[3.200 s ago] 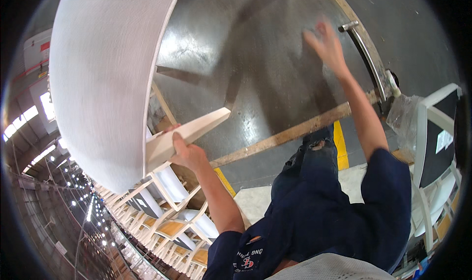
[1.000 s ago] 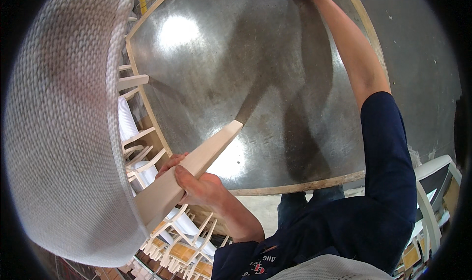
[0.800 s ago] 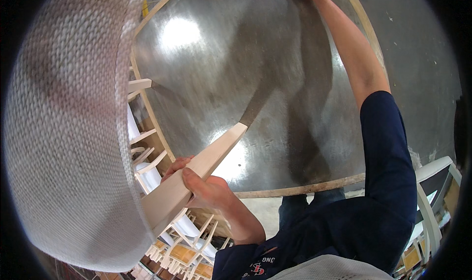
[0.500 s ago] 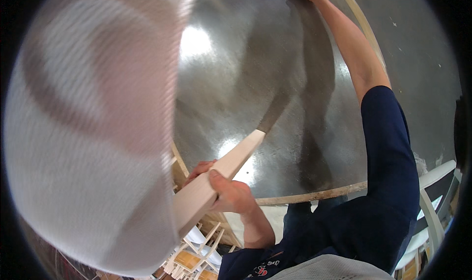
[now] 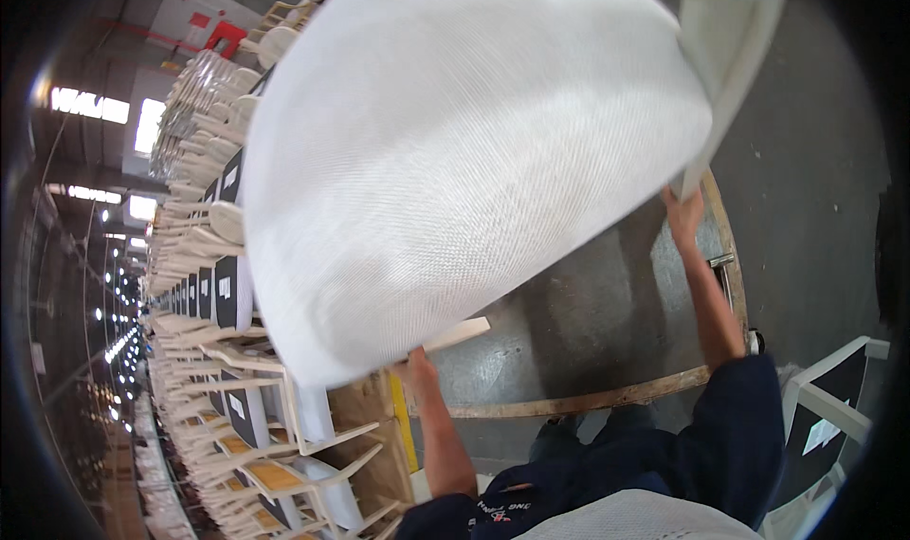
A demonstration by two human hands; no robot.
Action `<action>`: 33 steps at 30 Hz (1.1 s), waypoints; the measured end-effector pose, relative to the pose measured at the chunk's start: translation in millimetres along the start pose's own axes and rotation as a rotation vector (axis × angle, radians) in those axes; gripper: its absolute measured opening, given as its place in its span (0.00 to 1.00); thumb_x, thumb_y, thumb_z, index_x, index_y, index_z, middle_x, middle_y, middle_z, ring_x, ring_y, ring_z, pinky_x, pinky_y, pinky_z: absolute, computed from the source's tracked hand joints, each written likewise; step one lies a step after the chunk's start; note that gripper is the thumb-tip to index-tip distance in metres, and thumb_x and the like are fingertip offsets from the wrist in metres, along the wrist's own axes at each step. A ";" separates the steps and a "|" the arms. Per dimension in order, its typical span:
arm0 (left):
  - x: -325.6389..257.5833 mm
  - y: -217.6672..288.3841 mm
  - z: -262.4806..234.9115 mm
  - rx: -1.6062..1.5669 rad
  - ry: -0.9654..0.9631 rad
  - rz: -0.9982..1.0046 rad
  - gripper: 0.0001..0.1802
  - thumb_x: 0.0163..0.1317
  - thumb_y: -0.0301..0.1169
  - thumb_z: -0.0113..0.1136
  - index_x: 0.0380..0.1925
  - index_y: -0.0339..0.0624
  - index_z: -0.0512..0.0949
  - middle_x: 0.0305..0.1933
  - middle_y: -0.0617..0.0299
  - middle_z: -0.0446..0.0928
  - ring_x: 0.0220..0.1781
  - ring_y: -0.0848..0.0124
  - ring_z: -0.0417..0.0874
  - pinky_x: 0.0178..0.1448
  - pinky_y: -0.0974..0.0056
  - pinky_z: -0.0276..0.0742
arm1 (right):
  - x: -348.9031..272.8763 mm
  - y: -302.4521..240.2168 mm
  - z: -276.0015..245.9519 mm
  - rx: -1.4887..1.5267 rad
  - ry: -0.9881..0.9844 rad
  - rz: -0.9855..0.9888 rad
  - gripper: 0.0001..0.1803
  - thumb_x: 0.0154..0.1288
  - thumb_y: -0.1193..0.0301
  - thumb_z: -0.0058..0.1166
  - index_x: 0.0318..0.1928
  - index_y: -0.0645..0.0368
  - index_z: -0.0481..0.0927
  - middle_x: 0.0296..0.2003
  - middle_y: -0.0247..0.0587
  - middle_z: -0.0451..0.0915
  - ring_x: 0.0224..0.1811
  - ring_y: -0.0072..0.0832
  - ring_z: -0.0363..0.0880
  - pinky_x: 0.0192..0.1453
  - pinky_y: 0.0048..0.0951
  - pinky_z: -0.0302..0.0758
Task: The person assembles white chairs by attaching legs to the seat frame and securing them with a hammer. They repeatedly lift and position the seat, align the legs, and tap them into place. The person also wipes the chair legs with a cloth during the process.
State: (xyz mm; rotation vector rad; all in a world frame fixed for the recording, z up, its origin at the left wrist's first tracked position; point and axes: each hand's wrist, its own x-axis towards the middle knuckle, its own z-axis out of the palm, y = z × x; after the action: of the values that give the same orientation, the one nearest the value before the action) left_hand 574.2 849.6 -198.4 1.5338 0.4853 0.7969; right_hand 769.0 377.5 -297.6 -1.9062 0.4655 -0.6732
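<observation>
White chair (image 5: 474, 161), held near left by the left hand (image 5: 418, 374) and right by the right hand (image 5: 683, 219), could tip if either grip slips.

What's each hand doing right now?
Left hand: holding the pale leg, grip partly hidden.
Right hand: holding the cream frame piece near its lower end.

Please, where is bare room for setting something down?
The grey tabletop, between the held white upholstered piece and the near wooden edge, shows a bare patch. Right of it, beyond the lower-right chair, the floor looks mostly bare. Left is crowded: rows of chairs.
</observation>
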 end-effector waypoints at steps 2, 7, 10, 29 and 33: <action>17.9 18.2 -14.3 -0.020 -0.019 -0.021 0.33 0.56 0.20 0.60 0.62 0.31 0.61 0.60 0.53 0.69 0.59 0.64 0.72 0.66 0.57 0.66 | -55.8 -7.3 -25.9 0.005 -0.009 -0.018 0.22 0.57 0.68 0.65 0.51 0.62 0.76 0.41 0.45 0.83 0.45 0.34 0.81 0.52 0.34 0.74; 55.8 6.2 -49.3 0.000 -0.277 0.053 0.29 0.55 0.19 0.61 0.59 0.33 0.66 0.53 0.55 0.74 0.54 0.66 0.76 0.63 0.61 0.70 | -136.3 9.7 -49.6 -0.102 -0.041 0.061 0.22 0.56 0.65 0.67 0.47 0.63 0.76 0.38 0.49 0.82 0.43 0.38 0.82 0.48 0.35 0.75; 52.0 23.2 -40.0 -0.003 -0.384 0.075 0.23 0.53 0.20 0.63 0.51 0.34 0.72 0.46 0.57 0.77 0.47 0.68 0.79 0.58 0.62 0.72 | -139.0 -9.5 -65.0 -0.067 -0.056 0.070 0.24 0.55 0.64 0.68 0.49 0.63 0.75 0.39 0.53 0.82 0.44 0.43 0.82 0.48 0.37 0.75; 48.2 119.8 -23.2 -0.031 -0.299 0.092 0.27 0.51 0.22 0.70 0.52 0.30 0.73 0.53 0.54 0.75 0.53 0.68 0.76 0.57 0.64 0.69 | -103.5 -228.2 -122.2 0.051 -0.124 -0.227 0.34 0.47 0.70 0.65 0.57 0.64 0.71 0.49 0.51 0.79 0.55 0.38 0.77 0.61 0.36 0.69; 59.3 110.5 -30.0 -0.125 -0.346 0.117 0.30 0.50 0.25 0.72 0.54 0.31 0.73 0.53 0.55 0.76 0.53 0.67 0.76 0.58 0.64 0.69 | -112.1 -217.9 -123.4 0.024 -0.106 -0.301 0.36 0.48 0.70 0.66 0.59 0.64 0.69 0.51 0.51 0.78 0.55 0.39 0.76 0.62 0.37 0.68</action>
State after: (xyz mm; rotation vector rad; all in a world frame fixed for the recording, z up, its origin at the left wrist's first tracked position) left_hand 575.4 897.9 -78.8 1.5530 0.0904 0.6198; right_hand 608.6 446.7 -86.0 -1.9972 0.1022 -0.7635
